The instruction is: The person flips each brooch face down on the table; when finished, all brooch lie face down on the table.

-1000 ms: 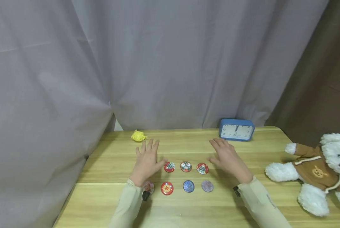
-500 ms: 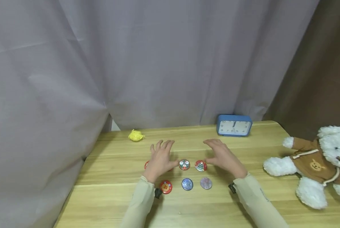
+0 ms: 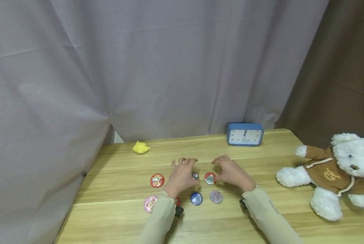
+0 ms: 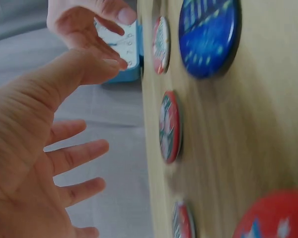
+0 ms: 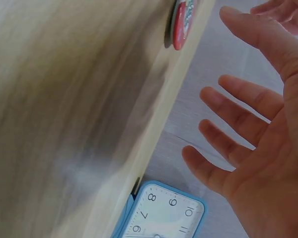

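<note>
My left hand [image 3: 182, 178] hovers over the row of round button badges, fingers spread and slightly bent, holding nothing. It partly hides a Santa badge [image 3: 195, 176] and, with the wrist, a red badge [image 3: 178, 201]. My right hand [image 3: 232, 173] is also raised with loosely bent fingers; its thumb overlaps the edge of a Christmas-tree badge [image 3: 210, 178]. In front lie a blue badge [image 3: 196, 199] and a pale purple badge [image 3: 216, 196]. Left of my left arm are a red patterned badge [image 3: 157, 180] and a pink badge [image 3: 150, 204]. Both wrist views show gaps between hand and tabletop.
A blue alarm clock [image 3: 245, 135] stands at the back right of the wooden table [image 3: 108, 217]. A small yellow bundle [image 3: 141, 147] lies at the back left. A white teddy bear [image 3: 328, 173] in a brown hoodie is on the right. Grey curtain [image 3: 163, 74] hangs behind.
My left hand has moved right across the badges, uncovering the red patterned and pink ones. My right hand has shifted a little left, so the hands are closer together. The badges stay in place.
</note>
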The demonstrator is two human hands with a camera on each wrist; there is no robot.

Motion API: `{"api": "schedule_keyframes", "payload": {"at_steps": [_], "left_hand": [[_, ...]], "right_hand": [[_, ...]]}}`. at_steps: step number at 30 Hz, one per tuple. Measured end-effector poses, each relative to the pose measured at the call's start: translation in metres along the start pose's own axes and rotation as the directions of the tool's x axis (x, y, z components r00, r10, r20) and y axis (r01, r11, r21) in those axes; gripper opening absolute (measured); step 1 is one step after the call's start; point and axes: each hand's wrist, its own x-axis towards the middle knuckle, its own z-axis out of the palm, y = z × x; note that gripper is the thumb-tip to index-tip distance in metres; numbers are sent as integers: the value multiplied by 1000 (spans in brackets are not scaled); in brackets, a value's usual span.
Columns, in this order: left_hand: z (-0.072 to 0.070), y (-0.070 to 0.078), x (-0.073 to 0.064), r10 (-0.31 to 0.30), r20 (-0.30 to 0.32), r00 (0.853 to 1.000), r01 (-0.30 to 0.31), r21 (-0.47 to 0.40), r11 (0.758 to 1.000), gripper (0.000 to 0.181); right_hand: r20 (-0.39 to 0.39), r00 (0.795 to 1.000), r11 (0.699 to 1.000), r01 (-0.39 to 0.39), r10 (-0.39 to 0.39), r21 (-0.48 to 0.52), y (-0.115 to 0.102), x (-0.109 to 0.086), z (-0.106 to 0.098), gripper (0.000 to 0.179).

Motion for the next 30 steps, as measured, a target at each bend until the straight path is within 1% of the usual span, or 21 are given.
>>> {"api": "schedule_keyframes", "payload": {"at_steps": [3, 7, 10, 14, 20, 24, 27, 30], "left_hand": [[6, 6, 4, 13, 22, 1000, -14, 14, 1000, 79], [11, 13, 6, 28, 55, 998, -29, 24, 999, 75], [15, 17, 8, 32, 67, 997, -34, 29, 999, 72], [22, 20, 11, 40, 83, 996, -43, 36, 998, 63], [30, 24, 13, 65, 106, 992, -67, 19, 998, 51], [34, 26, 13, 63, 103, 993, -65, 19, 998, 42], [36, 27, 12, 60, 84, 995, -62, 26, 998, 39], [37, 26, 12, 61, 75, 995, -63, 28, 998, 34]], "right_hand": [[28, 1000, 1000, -5, 5, -12, 3, -1, 1, 65], [39, 999, 999, 17, -15, -46, 4, -1, 3, 59], [51, 998, 997, 34, -31, -71, 3, 1, 4, 56], [68, 997, 996, 35, -29, -86, 1, 2, 6, 55], [89, 995, 997, 52, -46, -58, -1, 2, 10, 46], [103, 995, 1000, 14, -13, -17, -3, 0, 11, 45], [98, 995, 1000, -16, 14, 17, -4, -1, 11, 45], [101, 995, 999, -30, 27, 31, -5, 0, 11, 43]]}}
